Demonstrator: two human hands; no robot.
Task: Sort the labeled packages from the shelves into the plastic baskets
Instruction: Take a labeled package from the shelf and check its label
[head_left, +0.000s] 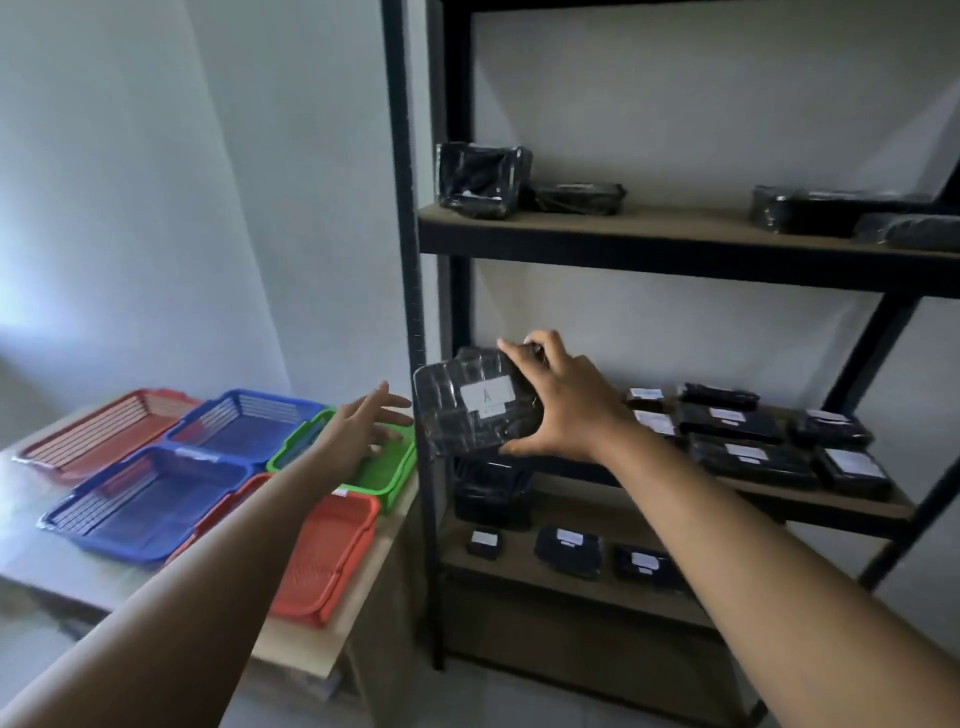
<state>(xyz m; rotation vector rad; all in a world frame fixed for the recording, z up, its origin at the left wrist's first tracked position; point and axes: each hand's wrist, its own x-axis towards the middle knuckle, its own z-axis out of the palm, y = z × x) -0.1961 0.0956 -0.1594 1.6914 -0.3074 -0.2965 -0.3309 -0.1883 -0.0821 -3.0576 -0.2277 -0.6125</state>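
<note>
At the front left corner of the middle shelf (769, 492), just beside the black upright (415, 322), a package (462, 415) is gripped by the right hand (563, 410), with the thumb under its lower edge and the fingers curled over its upper right corner. The package is black, roughly square and wrapped in glossy clear film that is creased and catches the light. A white label (487, 396) is fixed to its face, and a single large letter, read as "A", is marked on it. Smaller print below the letter cannot be made out. The package's right side is covered by the gripping hand, and whether its underside touches the shelf cannot be determined. The left hand (358, 428) is held open, fingers spread, nothing in it, above the green basket (387, 480) on the table (31, 545). Part of the nearer red basket (332, 551) is hidden by the left forearm. Labels on the other packages (748, 454) on the shelf are too blurred to be read.
</note>
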